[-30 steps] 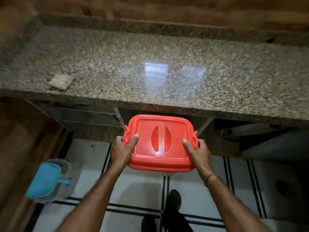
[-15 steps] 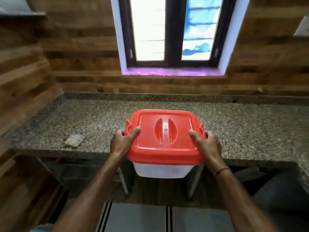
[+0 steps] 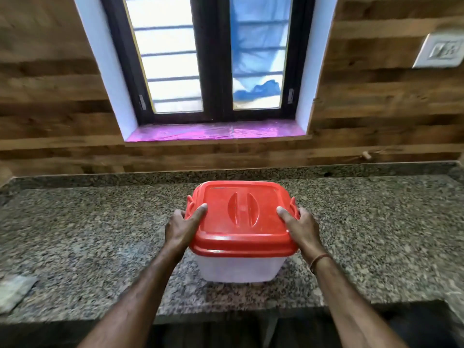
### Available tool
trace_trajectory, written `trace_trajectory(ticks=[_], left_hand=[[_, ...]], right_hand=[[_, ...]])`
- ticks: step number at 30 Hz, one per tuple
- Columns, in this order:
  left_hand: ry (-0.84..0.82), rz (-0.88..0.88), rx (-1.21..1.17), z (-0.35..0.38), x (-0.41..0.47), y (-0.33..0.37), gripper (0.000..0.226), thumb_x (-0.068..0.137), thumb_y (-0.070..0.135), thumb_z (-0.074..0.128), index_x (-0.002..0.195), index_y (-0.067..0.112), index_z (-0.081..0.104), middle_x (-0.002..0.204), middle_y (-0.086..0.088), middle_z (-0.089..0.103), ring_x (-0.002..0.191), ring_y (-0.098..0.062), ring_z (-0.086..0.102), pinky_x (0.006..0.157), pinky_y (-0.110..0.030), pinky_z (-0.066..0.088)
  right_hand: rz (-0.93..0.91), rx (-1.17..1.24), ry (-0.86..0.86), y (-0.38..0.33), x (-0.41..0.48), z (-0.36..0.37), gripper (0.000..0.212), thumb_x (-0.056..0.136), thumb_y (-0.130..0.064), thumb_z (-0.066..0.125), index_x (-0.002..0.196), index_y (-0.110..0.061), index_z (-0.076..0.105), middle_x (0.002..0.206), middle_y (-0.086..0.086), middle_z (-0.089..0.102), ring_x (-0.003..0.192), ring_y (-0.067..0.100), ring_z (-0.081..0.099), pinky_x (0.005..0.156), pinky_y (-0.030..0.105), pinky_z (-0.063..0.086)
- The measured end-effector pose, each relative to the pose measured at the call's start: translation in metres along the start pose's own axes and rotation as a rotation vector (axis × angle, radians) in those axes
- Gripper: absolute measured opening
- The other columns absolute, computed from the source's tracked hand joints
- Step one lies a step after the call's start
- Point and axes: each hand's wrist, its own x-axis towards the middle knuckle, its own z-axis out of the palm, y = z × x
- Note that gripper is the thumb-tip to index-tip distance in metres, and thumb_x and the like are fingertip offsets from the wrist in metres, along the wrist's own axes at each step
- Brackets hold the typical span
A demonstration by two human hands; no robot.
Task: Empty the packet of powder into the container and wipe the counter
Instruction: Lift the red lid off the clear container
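Note:
A clear plastic container (image 3: 237, 268) with a red lid (image 3: 241, 217) stands on the speckled granite counter (image 3: 100, 234), near the front edge in the middle. My left hand (image 3: 182, 228) grips its left side, thumb lying on the lid. My right hand (image 3: 301, 228) grips the right side the same way. The lid is closed, with red clips at both sides. A small pale cloth or pad (image 3: 15, 291) lies at the counter's far left near the front edge. No packet of powder is in view.
A dark-framed window (image 3: 213, 59) with a purple sill sits above the counter in a wood-panelled wall. A white wall socket (image 3: 442, 50) is at the upper right. Bare granite stretches to either side of the container.
Both hands lifted the container from below counter level up and forward, and it now stands on the counter. The view tilted upward from the floor to the window.

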Motion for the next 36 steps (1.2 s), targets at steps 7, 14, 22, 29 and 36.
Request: trace_trajectory(ticks=[7, 14, 22, 29, 36], left_hand=[[-0.045, -0.095, -0.084, 0.047, 0.044, 0.001, 0.062, 0.094, 0.068, 0.054, 0.112, 0.010, 0.062, 0.095, -0.012, 0.073, 0.079, -0.027, 0.074, 0.062, -0.036, 0.062], [-0.124, -0.183, -0.143, 0.058, 0.071, 0.003, 0.066, 0.103, 0.062, 0.037, 0.109, 0.005, 0.070, 0.088, -0.013, 0.077, 0.069, -0.023, 0.076, 0.056, -0.031, 0.059], [-0.122, -0.447, -0.499, 0.054, 0.088, -0.022, 0.056, 0.107, 0.047, 0.044, 0.090, 0.003, 0.073, 0.071, -0.011, 0.073, 0.057, -0.022, 0.069, 0.056, -0.036, 0.062], [0.024, -0.225, -0.365, 0.055, 0.077, -0.023, 0.038, 0.109, 0.037, 0.043, 0.126, 0.008, 0.059, 0.087, -0.003, 0.068, 0.067, -0.016, 0.068, 0.051, -0.030, 0.056], [-0.226, -0.110, -0.401, 0.051, 0.064, -0.009, 0.051, 0.101, 0.054, 0.053, 0.133, 0.015, 0.059, 0.104, -0.015, 0.078, 0.080, -0.030, 0.079, 0.057, -0.035, 0.062]], right_hand=[[0.040, -0.122, -0.053, 0.005, 0.071, 0.008, 0.038, 0.091, -0.050, 0.060, 0.108, -0.018, 0.051, 0.092, 0.009, 0.069, 0.075, 0.028, 0.072, 0.058, 0.041, 0.063], [0.114, -0.206, -0.115, 0.004, 0.105, 0.009, 0.061, 0.094, -0.070, 0.042, 0.111, -0.013, 0.054, 0.094, 0.015, 0.070, 0.079, 0.034, 0.074, 0.061, 0.039, 0.064], [0.190, -0.055, -0.044, 0.018, 0.119, 0.014, 0.077, 0.101, -0.063, 0.031, 0.089, 0.004, 0.067, 0.063, 0.005, 0.061, 0.047, 0.019, 0.058, 0.044, 0.020, 0.048], [0.234, 0.080, -0.086, 0.011, 0.118, 0.019, 0.071, 0.103, -0.056, 0.036, 0.087, 0.005, 0.068, 0.073, 0.015, 0.067, 0.058, 0.024, 0.064, 0.058, 0.033, 0.056], [0.334, 0.213, -0.012, 0.015, 0.116, 0.022, 0.061, 0.105, -0.051, 0.036, 0.082, -0.005, 0.069, 0.060, 0.003, 0.064, 0.050, 0.018, 0.063, 0.046, 0.026, 0.054]])
